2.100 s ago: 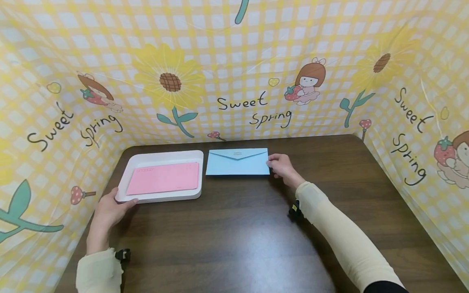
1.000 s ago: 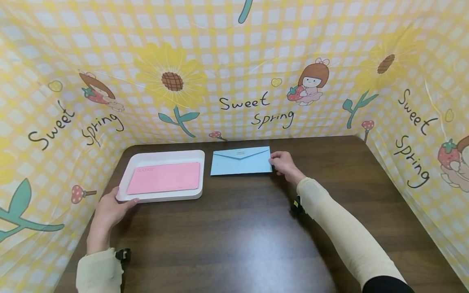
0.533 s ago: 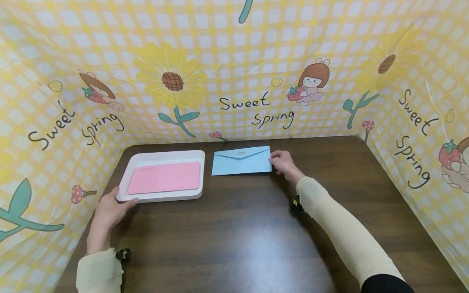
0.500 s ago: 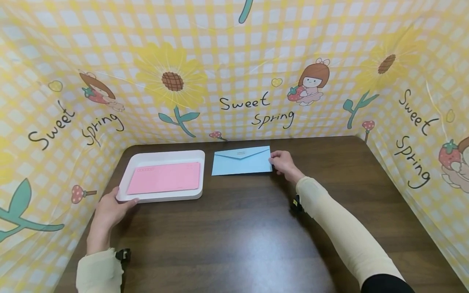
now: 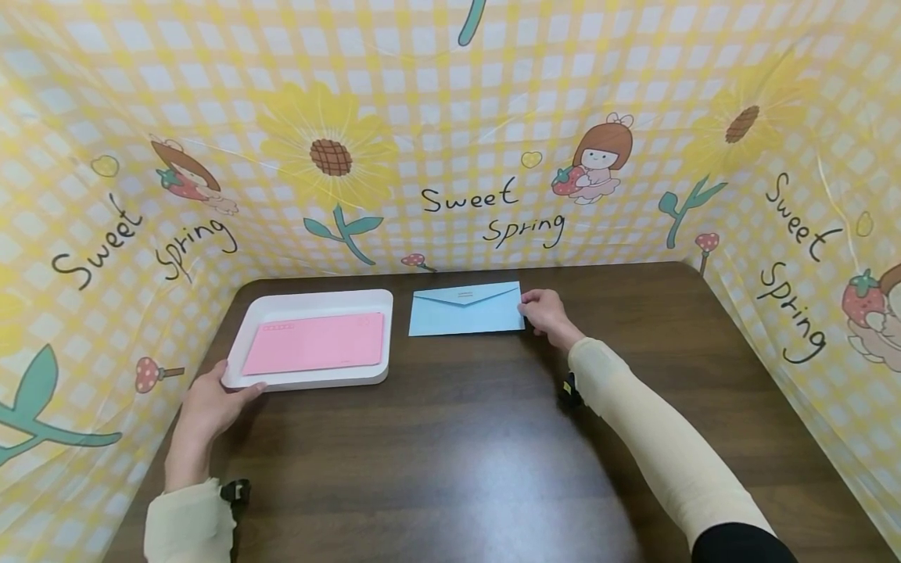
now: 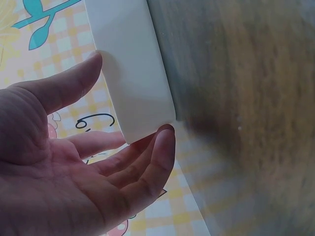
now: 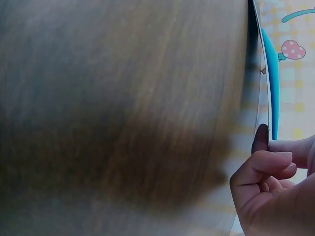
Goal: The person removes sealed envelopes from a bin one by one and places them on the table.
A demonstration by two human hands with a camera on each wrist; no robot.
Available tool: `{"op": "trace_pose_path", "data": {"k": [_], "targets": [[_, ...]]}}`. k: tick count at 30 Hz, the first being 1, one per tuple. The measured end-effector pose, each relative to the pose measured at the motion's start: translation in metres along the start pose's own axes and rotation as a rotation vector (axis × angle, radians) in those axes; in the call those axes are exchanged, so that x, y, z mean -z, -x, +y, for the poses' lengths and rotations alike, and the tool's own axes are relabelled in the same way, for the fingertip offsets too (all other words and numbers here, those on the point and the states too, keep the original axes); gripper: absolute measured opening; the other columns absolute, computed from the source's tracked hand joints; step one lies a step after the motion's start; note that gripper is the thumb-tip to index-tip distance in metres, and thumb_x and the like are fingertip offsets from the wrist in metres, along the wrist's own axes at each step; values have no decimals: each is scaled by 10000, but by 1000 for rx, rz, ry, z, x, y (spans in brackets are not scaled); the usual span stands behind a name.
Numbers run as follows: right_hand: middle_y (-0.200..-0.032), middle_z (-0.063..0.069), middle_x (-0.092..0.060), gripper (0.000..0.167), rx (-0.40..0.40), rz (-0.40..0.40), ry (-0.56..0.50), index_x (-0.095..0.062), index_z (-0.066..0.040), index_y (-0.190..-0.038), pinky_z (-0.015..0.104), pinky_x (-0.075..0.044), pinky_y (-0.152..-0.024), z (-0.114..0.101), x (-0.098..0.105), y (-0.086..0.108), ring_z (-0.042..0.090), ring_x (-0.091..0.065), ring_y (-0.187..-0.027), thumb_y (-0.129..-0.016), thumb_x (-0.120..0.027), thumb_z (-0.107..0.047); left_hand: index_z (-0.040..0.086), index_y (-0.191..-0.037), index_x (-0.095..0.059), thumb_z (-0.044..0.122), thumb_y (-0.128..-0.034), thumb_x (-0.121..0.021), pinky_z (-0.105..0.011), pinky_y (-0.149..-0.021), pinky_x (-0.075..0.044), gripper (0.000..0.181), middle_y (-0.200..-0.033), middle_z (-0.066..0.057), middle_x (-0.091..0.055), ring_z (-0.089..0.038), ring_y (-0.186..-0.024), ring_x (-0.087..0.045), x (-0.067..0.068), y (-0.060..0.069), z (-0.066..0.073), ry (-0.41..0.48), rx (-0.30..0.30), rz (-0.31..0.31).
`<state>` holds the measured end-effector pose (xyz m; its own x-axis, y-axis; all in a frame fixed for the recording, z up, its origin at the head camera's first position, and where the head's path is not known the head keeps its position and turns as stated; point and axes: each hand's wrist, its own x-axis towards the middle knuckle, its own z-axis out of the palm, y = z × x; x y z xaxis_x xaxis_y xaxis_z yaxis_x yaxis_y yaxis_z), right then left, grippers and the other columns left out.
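In the head view a white tray [image 5: 324, 381] stands at the back left of the table, with pink envelopes [image 5: 317, 344] lying in it. My left hand [image 5: 211, 408] holds the tray's near left corner. The left wrist view shows the thumb [image 6: 74, 83] against one side of the tray [image 6: 130, 64] and the fingers around its end. To the right of the tray is a light blue envelope [image 5: 464, 317], flap side up. My right hand [image 5: 545, 314] pinches its right edge. Seen edge-on in the right wrist view, the blue envelope [image 7: 273, 83] sits between thumb and finger; its underside is hidden.
A dark brown wooden table [image 5: 422, 461] spreads out in front of me. A yellow checked cloth [image 5: 450, 117] rises at the back and along both sides, close behind the tray and the envelope. A narrow gap separates tray and blue envelope.
Compared with about two seconds ago, my right hand has shifted the blue envelope slightly right, away from the tray. Over the last half second it barely moves. Left hand and tray stay put.
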<state>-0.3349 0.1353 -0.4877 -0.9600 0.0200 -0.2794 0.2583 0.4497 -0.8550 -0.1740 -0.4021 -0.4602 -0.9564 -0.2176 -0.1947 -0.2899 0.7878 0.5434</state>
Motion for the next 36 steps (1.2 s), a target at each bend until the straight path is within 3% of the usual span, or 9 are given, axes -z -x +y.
{"op": "trace_pose_path", "data": {"k": [8,19,25,36], "targets": [[-1273,163,-654,329,12,2,26,-664,-3,-1341,349,-526,-738,4,0,-3,266,-572,-974,-1062,-623,-171,-213,-1551,-154,292,-1006,-704,-735,-1106,-279,925,-1532,-494,-238,-667,-1394,-276,0,1,0,-9,-15,5],[-1118,150,-682,231,31,35,63,-749,-6,-1153,296,-465,-574,6,-1,-5,188,-513,-659,-1021,-698,-189,-213,-1551,-155,300,-1005,-706,-737,-1101,-284,931,-1530,-495,-243,-669,-1388,-283,0,1,-1,-11,-18,9],[-1124,152,-684,226,38,47,71,-759,-10,-1137,290,-468,-565,7,1,-5,178,-507,-636,-1018,-703,-194,-202,-1561,-138,304,-1010,-701,-730,-1116,-270,936,-1545,-486,-223,-661,-1407,-263,0,2,1,-2,8,-3],[-1077,145,-692,235,26,50,59,-764,-5,-1145,288,-453,-542,5,1,-6,174,-495,-606,-1014,-701,-190,-218,-1550,-129,309,-1007,-695,-733,-1111,-273,945,-1535,-500,-216,-670,-1401,-259,0,1,-1,-11,-4,-2]]}}
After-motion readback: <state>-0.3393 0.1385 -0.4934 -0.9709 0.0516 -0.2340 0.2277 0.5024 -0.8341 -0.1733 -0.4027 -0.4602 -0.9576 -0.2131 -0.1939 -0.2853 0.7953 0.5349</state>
